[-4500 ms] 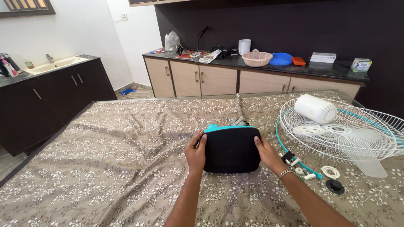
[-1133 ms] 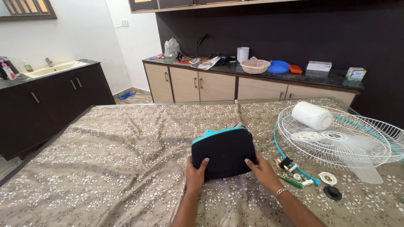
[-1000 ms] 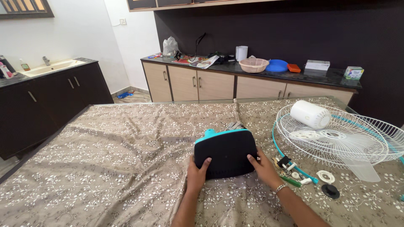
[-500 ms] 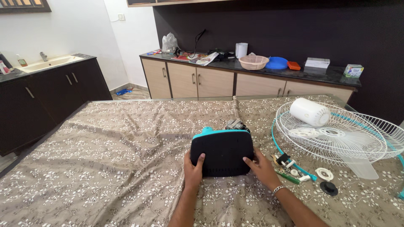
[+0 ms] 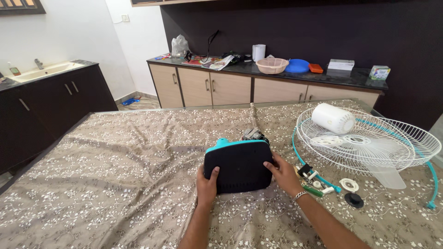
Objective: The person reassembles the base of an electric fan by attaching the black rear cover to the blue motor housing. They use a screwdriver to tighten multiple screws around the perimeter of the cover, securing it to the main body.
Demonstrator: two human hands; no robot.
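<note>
Gripping the black fan base from both sides, the two hands sit lower on it than half a second ago. In the head view, the only one here, the left hand clasps the lower left corner, at about 8 o'clock on the base, with the thumb lying across its dark face. The right hand is wrapped round the right edge at about 3 o'clock, fingers curled over the rim. Neither hand is spread flat; both are closed on the base.

Compared with four and a half seconds back, when the hands held it higher on its two sides, the base now leans a little to the left, its teal edge upward and the grey motor showing behind it at 12 o'clock. It stands on the patterned cloth near the middle of the table. My reading is that it is being turned or settled in place, not lifted away.

Well apart at 3 o'clock lie the white wire guard with a white motor cover on it. Just beside the right wrist are a green screwdriver, a white ring and a black cap.
</note>
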